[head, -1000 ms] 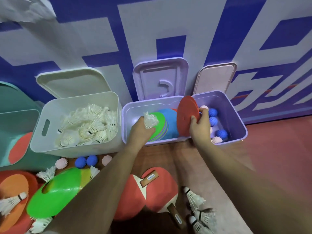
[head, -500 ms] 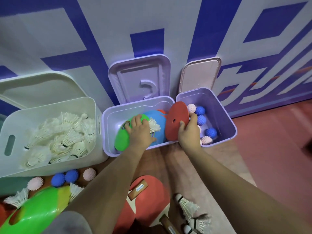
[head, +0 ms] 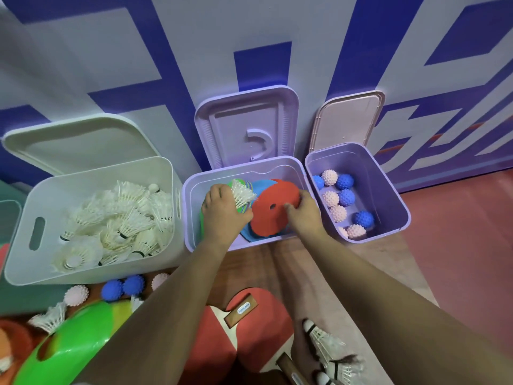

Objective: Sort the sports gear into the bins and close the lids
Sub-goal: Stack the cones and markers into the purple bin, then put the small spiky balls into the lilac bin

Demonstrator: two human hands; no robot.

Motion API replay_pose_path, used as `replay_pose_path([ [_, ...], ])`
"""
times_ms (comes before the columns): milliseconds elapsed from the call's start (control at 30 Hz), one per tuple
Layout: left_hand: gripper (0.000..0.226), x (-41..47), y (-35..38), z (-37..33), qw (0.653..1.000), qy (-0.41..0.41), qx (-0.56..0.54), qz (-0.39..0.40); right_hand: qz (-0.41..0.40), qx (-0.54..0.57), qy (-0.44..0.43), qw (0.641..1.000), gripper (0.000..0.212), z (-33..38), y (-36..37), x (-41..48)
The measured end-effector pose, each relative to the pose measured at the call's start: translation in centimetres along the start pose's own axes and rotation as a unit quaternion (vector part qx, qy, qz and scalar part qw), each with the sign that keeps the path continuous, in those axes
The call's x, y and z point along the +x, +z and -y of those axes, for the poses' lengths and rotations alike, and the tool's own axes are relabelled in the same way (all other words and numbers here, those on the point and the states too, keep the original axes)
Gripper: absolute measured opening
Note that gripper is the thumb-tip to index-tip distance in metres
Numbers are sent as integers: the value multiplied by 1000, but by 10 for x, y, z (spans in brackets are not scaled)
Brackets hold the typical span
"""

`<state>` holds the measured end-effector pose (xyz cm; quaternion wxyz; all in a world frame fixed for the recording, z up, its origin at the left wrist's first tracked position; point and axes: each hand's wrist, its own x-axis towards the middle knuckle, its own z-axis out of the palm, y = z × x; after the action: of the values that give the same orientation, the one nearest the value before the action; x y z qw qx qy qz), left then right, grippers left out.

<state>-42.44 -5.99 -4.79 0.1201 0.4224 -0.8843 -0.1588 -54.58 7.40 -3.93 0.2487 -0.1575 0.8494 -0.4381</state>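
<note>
Red table-tennis paddles lie nearest; beyond, inside the lilac plastic middle bin, the left hand curls round a white feathered shuttlecock; the right hand pinches a flat red round disc lying atop blue discs; behind, the lilac lid stands open.

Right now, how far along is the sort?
Done: white bin holds many shuttlecocks, right bin spiky balls, middle bin some discs. In hand: right grip holds a red disc in the middle bin; left grip holds a shuttlecock. Left: floor balls, green disc, paddles, loose shuttlecocks; lids open.
</note>
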Motion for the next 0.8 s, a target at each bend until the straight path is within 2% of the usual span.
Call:
replay_pose_path([
  [67,62,-1,-2,2,1000,-7,-31,-1,57,-110,0,992,44,-1,9,2],
  [100,62,-1,-3,3,999,-13,-51,2,48,-168,-18,984,46,-1,11,1],
  [167,59,-2,-7,5,993,-26,-112,12,-24,-247,-84,965,50,2,12,-2],
  [200,56,-3,-10,5,989,-37,-143,21,-53,-235,-123,963,48,7,13,-6],
  [233,52,-4,-16,5,984,-47,-167,30,-60,-175,-142,972,44,13,14,-10],
  [300,40,-7,-30,4,978,-50,-193,59,10,21,-105,994,32,36,15,-21],
  [367,32,-11,-49,6,971,-42,-214,102,100,134,-99,981,23,62,20,-34],
  [433,32,-14,-72,17,970,-9,-215,116,162,138,-141,967,11,85,28,-46],
  [567,47,-20,-118,52,972,28,-208,104,184,144,-136,963,26,111,52,-57],
  [667,51,-29,-147,93,967,-20,-244,67,180,123,-152,964,29,133,79,-71],
  [800,31,-39,-175,134,974,-78,-212,-18,197,91,-162,963,17,163,122,-87],
])
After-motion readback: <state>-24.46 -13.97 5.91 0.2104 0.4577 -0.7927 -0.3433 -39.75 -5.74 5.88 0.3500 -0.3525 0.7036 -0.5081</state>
